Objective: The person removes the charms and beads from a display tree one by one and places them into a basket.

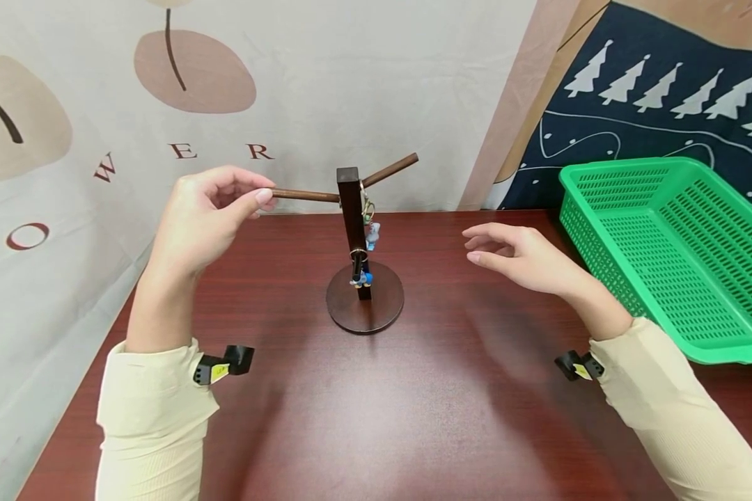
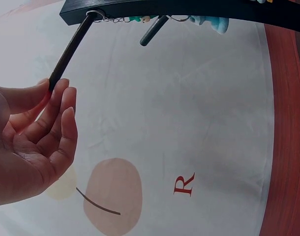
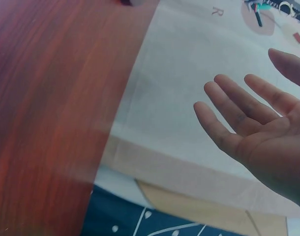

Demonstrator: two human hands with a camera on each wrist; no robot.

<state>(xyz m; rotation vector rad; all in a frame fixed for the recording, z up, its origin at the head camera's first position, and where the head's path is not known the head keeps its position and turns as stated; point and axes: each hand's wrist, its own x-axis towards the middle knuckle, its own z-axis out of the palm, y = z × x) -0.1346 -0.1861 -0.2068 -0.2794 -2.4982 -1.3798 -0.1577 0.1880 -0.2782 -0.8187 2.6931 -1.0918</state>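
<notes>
A dark wooden stand [image 1: 353,223] with side pegs rises upright from its round base [image 1: 382,309]. My left hand [image 1: 200,219] pinches the outer end of the left peg [image 1: 306,196] between thumb and fingertips. In the left wrist view, a metal ring [image 2: 95,14] circles that peg close to the post. A light blue figure keychain [image 1: 372,236] hangs beside the post under the right peg [image 1: 391,170]. Another small blue figure keychain [image 1: 363,279] hangs at the lower front peg. My right hand [image 1: 523,257] hovers over the table's right side, fingers loosely extended, holding nothing.
A green plastic basket [image 1: 648,278] with slotted walls stands at the right. Behind the reddish-brown table [image 1: 413,403] hangs a pale printed cloth [image 1: 382,83], with a dark blue tree-patterned cloth [image 1: 639,132] at the right.
</notes>
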